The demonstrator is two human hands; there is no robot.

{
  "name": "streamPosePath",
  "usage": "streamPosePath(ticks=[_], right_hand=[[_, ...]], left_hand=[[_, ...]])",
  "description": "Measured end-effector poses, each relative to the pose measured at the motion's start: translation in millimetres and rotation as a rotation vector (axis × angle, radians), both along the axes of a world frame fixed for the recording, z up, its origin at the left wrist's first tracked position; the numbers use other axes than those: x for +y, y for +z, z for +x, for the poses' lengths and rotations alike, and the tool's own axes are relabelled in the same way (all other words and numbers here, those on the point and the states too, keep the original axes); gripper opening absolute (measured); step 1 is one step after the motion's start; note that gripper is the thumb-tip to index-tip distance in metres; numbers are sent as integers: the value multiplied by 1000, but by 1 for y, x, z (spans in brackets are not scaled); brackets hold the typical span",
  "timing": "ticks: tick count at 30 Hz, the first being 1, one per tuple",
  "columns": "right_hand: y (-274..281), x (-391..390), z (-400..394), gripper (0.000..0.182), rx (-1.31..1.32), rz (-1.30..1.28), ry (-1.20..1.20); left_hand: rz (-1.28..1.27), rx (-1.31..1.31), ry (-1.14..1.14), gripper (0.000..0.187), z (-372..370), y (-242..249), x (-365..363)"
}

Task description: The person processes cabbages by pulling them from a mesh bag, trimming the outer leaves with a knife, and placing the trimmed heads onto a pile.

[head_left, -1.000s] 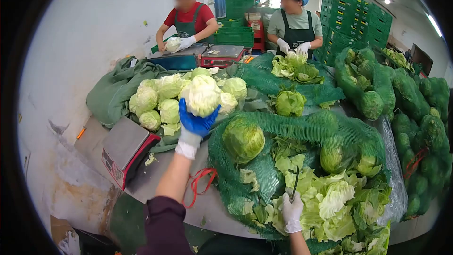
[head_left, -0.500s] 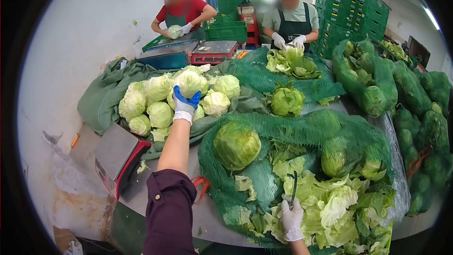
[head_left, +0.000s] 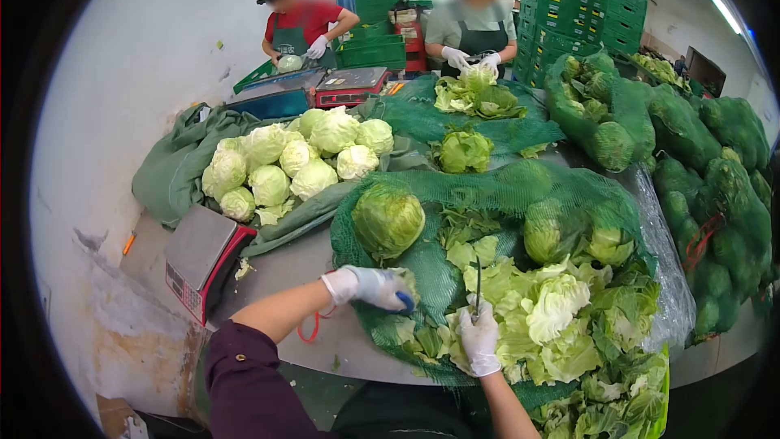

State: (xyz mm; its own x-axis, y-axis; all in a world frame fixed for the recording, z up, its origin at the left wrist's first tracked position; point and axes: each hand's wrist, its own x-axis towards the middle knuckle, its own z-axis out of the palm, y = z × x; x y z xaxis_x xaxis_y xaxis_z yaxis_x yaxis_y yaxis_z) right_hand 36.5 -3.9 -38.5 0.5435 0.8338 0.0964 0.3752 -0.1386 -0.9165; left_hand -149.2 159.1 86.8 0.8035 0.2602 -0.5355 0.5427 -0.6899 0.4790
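Note:
My left hand [head_left: 375, 288], in a white glove with blue on the fingers, is low over the green mesh sack [head_left: 455, 236]. Its fingers close on a loose cabbage leaf [head_left: 408, 280], partly hidden by the hand. In my white-gloved right hand [head_left: 479, 338] is a knife [head_left: 478, 280], its thin dark blade pointing away from me. Just beyond my left hand lies a whole green cabbage [head_left: 388, 221] on the mesh. Torn outer leaves [head_left: 561, 309] are heaped right of my right hand. Farther left, pale trimmed cabbages [head_left: 270, 185] form a pile on green cloth.
A red-edged scale [head_left: 207, 256] stands at left, and another scale [head_left: 351, 85] at the back. Two people in blue caps work across the table. Full mesh sacks of cabbages [head_left: 715, 203] crowd the right side; green crates [head_left: 569, 16] are stacked behind.
My left hand has left the pale cabbage pile, leaving a cabbage there, and come back to the leaf on the mesh. My right hand still holds the knife. The view has shifted slightly.

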Motion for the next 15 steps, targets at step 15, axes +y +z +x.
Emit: streamPosePath(ticks=[15], right_hand=[[-3,-2,6,14,298,84,-36]], left_hand=[[877,77,-25,30,110,-27,103]])
